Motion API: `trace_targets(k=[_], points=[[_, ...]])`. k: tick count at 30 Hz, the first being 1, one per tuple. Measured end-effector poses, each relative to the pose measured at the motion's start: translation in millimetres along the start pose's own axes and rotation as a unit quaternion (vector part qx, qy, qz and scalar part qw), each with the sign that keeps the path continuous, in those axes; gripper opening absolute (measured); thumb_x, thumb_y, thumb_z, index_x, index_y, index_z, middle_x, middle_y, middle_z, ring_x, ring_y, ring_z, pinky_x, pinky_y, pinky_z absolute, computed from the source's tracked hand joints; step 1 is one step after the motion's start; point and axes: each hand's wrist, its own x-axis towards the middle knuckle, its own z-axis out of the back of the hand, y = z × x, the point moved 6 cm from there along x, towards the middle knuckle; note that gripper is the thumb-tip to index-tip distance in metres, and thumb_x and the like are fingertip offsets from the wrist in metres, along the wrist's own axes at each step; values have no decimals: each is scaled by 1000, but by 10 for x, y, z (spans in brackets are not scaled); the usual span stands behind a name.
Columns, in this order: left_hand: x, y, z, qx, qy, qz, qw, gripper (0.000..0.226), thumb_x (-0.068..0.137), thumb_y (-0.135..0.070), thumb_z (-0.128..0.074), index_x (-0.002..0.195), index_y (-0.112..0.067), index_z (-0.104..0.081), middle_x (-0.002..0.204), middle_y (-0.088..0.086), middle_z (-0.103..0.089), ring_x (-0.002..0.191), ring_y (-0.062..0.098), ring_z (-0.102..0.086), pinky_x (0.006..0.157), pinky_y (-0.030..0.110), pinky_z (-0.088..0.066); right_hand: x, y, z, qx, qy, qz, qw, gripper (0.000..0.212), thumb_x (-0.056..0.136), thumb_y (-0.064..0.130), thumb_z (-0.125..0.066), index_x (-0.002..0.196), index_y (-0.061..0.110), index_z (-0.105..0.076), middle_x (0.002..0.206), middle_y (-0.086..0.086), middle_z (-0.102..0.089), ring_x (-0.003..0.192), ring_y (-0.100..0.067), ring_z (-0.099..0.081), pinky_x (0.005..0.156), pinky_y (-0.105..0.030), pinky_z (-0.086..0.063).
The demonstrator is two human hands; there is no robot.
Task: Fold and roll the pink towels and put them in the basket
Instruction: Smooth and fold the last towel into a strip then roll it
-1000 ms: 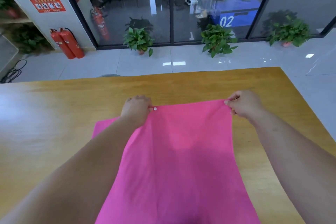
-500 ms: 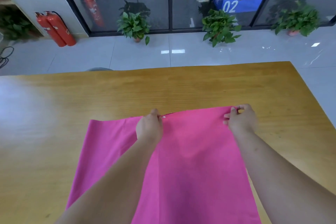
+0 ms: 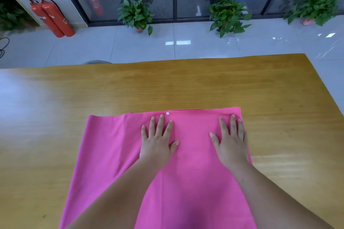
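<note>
A pink towel (image 3: 195,154) lies flat on the wooden table (image 3: 167,87), running from mid-table down to the near edge of the view. A folded upper layer covers its right part, and a single layer shows at the left. A small white dot sits near the far edge. My left hand (image 3: 158,141) presses flat on the towel near the middle, fingers spread. My right hand (image 3: 230,139) presses flat near the towel's right edge, fingers straight. No basket is in view.
Bare tabletop surrounds the towel on the left, right and far side. Beyond the table's far edge is tiled floor with potted plants (image 3: 136,15), red fire extinguishers (image 3: 52,18) and glass doors.
Both hands let go of the towel's far corners, which they pinched before, and now lie flat on it. The folded layer has settled onto the table.
</note>
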Motion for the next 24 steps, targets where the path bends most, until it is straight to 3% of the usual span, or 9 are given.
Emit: trace_targets(k=[2,7,11,14,18,21,24], points=[[-20,-40,32,0,0,-3,1000,78,103,-66,-22,167,-29,4,173,6,20,159,35,18,126,64,-2,61,52,28,13,4,-37,999,79,102,64,-29,167,20,-17,174,-16,2,160,-37,0,128,-55,-15],[-150,-57,3,13,17,-2,1000,76,104,-66,-18,166,-31,10,173,6,21,158,35,21,124,68,0,-199,173,-27,-18,5,95,995,73,105,64,-31,166,29,-15,175,-11,5,161,-33,2,129,-53,-12],[-100,-134,108,20,9,-19,1000,76,104,-61,-26,166,-28,4,173,10,18,159,38,16,124,68,-4,-81,-73,211,45,-43,-10,998,70,100,52,-54,160,21,-36,170,-19,-11,156,-38,-13,123,-56,-30],[-25,-361,203,15,15,-79,997,81,103,-63,-35,166,-28,3,173,8,18,159,35,18,127,62,-4,224,-89,536,37,-100,7,994,73,91,37,-69,155,16,-42,163,-19,-26,152,-39,-22,120,-54,-30],[85,-580,229,28,73,-108,991,92,97,-68,-51,166,-35,0,174,4,16,160,33,14,127,60,-7,679,52,712,-4,10,100,995,62,95,47,-65,152,29,-47,142,-6,-54,139,-30,-41,119,-46,-32],[122,-610,232,34,98,-91,990,95,96,-66,-56,166,-37,1,173,3,19,159,33,15,127,60,-8,790,188,726,-14,102,160,982,51,96,48,-62,145,40,-53,135,3,-58,130,-26,-49,111,-43,-38],[131,-658,244,29,114,-75,990,97,96,-62,-60,166,-37,2,173,3,21,159,33,17,127,62,-9,836,247,747,6,140,178,974,38,98,45,-60,137,41,-62,118,2,-56,120,-25,-55,98,-40,-48]])
